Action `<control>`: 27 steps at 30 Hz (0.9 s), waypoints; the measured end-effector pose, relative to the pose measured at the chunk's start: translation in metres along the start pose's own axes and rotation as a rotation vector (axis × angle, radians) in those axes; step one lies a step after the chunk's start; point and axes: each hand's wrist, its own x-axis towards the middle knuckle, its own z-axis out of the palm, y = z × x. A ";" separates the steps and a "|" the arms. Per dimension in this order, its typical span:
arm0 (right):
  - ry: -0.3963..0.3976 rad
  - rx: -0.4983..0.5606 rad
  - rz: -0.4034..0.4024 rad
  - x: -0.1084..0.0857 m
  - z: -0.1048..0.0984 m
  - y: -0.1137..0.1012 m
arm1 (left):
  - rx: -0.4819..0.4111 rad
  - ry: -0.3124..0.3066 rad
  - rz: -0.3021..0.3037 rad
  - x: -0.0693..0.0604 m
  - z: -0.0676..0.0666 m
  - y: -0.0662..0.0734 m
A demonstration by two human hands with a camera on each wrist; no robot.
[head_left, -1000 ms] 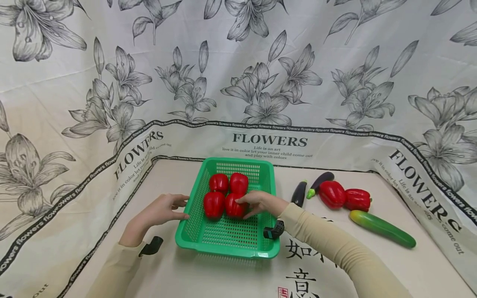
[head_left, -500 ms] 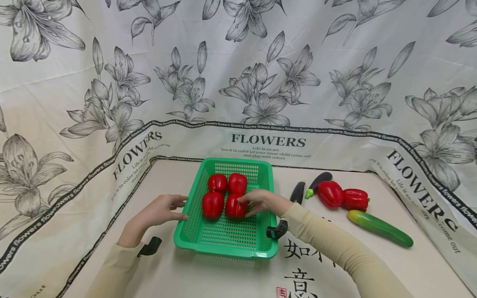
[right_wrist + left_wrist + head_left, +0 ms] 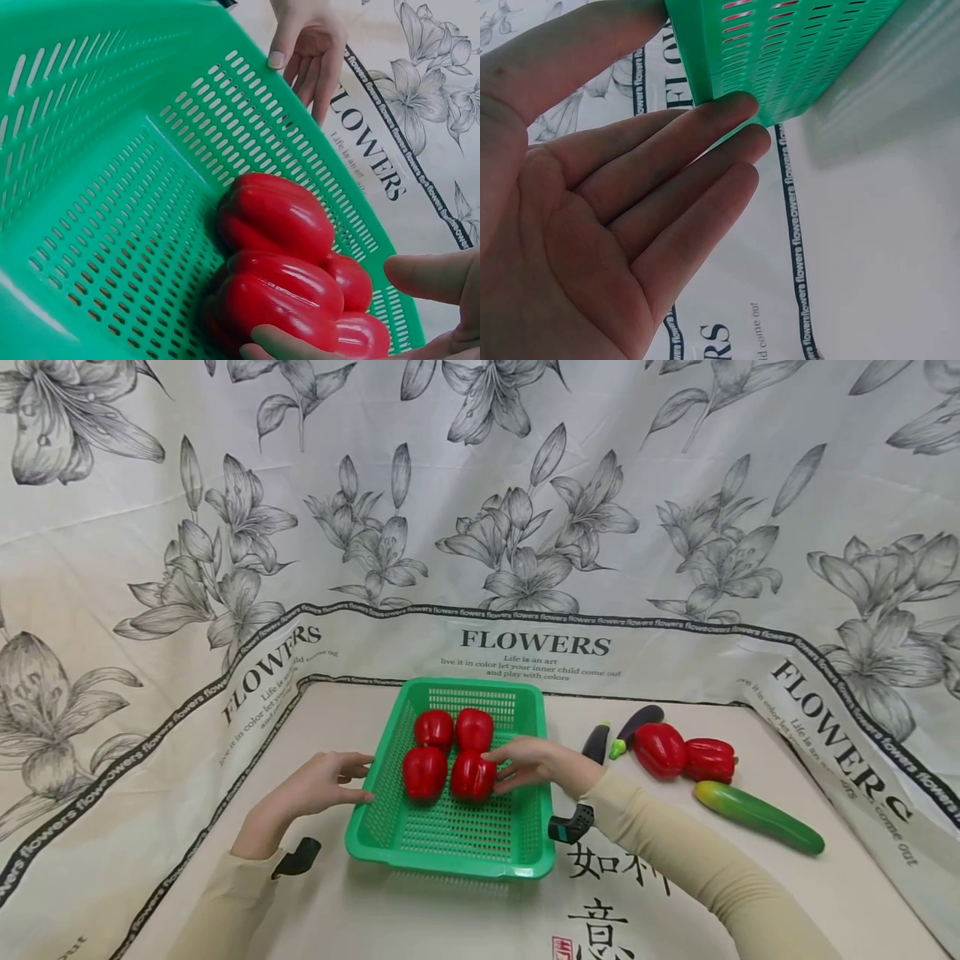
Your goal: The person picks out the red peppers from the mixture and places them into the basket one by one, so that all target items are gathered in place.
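A green slotted basket point(image 3: 450, 865) holds several red peppers, grouped toward its back left. My left hand point(image 3: 318, 785) is at the basket's left side; in the left wrist view its straight fingers point(image 3: 697, 165) touch the outer wall, the thumb at the rim. Over the basket's right part, my right hand point(image 3: 536, 762) has its fingertips beside the front right pepper point(image 3: 473, 776). The right wrist view shows the thumb apart from the fingers, with that pepper point(image 3: 277, 296) just beyond them and not gripped.
Right of the basket lie two eggplants point(image 3: 640, 725), two more red peppers point(image 3: 660, 750) and a green cucumber point(image 3: 759, 817). Floral cloth point(image 3: 525, 527) rises behind and at the sides. Black lettering point(image 3: 600, 927) marks the surface at front right.
My right hand has drawn back slightly to the right from the front right pepper, its fingers loosening. The whole head view has shifted slightly; the left hand stays at the basket's side.
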 end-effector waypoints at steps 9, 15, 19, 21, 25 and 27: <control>-0.045 -0.004 -0.031 -0.013 -0.007 -0.001 | -0.008 -0.005 0.004 0.000 0.000 0.001; -0.102 0.015 -0.051 -0.024 -0.015 -0.003 | -0.008 -0.006 0.004 0.000 0.000 0.000; -0.128 -0.019 -0.090 -0.032 -0.025 -0.005 | -0.015 -0.007 0.006 0.000 0.000 0.000; -0.144 -0.031 -0.113 -0.035 -0.031 -0.005 | -0.016 -0.008 0.007 0.000 0.000 0.000; -0.182 -0.049 -0.155 -0.043 -0.044 -0.005 | -0.015 -0.005 0.005 -0.001 -0.001 0.001; -0.184 -0.052 -0.168 -0.048 -0.051 -0.006 | -0.016 -0.005 0.005 -0.002 -0.001 0.002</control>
